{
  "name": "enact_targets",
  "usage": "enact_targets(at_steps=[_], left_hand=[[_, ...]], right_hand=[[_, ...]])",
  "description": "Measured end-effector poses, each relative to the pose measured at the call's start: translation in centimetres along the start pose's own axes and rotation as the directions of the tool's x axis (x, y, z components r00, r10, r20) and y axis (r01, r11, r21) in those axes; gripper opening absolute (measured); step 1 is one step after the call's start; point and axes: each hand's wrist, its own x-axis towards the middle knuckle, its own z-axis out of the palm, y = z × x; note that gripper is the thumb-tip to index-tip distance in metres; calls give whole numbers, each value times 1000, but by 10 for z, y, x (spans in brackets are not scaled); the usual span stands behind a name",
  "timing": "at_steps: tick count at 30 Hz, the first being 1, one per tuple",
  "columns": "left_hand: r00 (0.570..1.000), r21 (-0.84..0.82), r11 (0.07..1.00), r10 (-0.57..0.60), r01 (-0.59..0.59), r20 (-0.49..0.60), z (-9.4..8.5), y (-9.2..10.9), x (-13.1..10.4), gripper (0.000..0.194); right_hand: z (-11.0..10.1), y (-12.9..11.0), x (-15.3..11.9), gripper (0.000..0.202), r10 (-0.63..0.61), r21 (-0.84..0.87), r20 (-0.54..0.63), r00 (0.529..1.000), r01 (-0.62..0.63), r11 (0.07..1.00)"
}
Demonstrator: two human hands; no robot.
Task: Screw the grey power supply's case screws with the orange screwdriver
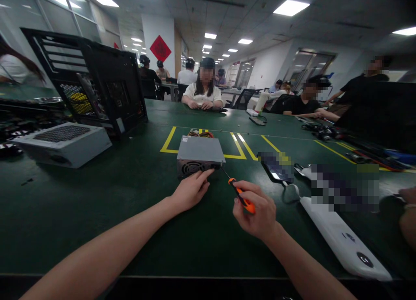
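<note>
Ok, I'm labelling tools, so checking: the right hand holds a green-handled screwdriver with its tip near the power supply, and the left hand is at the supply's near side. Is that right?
Not quite: the screwdriver's handle is orange and black, not green, as the head view shows. The rest, with the right hand, left hand and power supply, stands.

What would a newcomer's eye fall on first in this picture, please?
Probably the orange-handled screwdriver in the right grip, its tip close to the grey box on the green table. Next come the tall black computer case standing at the left and the red diamond on the white pillar behind.
</note>
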Motion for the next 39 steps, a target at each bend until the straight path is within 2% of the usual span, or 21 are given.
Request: enact_targets(at_steps=[3,7,11,15,20,25,27,32,35,39], left_hand=[[1000,98,995,5,-6,7,2,4,4,49],[1000,124,992,15,-16,9,3,6,6,51],[1000,104,995,6,-8,20,3,5,6,51],[999,52,998,26,-27,23,5,1,6,53],[999,-1,999,33,-33,15,8,-1,7,53],[1000,-23,1000,17,-17,5,10,-2,7,51],[1000,-22,1000,21,-21,3,10,-3,7,50],[999,-3,999,32,-32,15,9,-2,7,52],[999,27,999,28,-28,21,9,-1,6,53],[999,172,985,34,-33,-4,10,5,6,55]], right_hand=[[0,-1,2,25,3,61,9,1000,-3,998],[-3,2,7,23,6,139,61,998,-15,990],[-5,7,7,28,-21,165,101,995,4,986],[-3,7,0,17,-49,163,109,993,31,986],[0,1,-2,19,26,202,121,992,-50,978],[-4,-1,-1,6,-9,131,193,981,-16,991],[-4,-1,-2,7,-5,125,202,979,-21,992],[-5,-4,-2,16,43,163,161,986,-69,984],[-7,-4,-2,9,15,85,158,987,-28,996],[-8,-4,0,19,3,-7,69,998,-3,1000]])
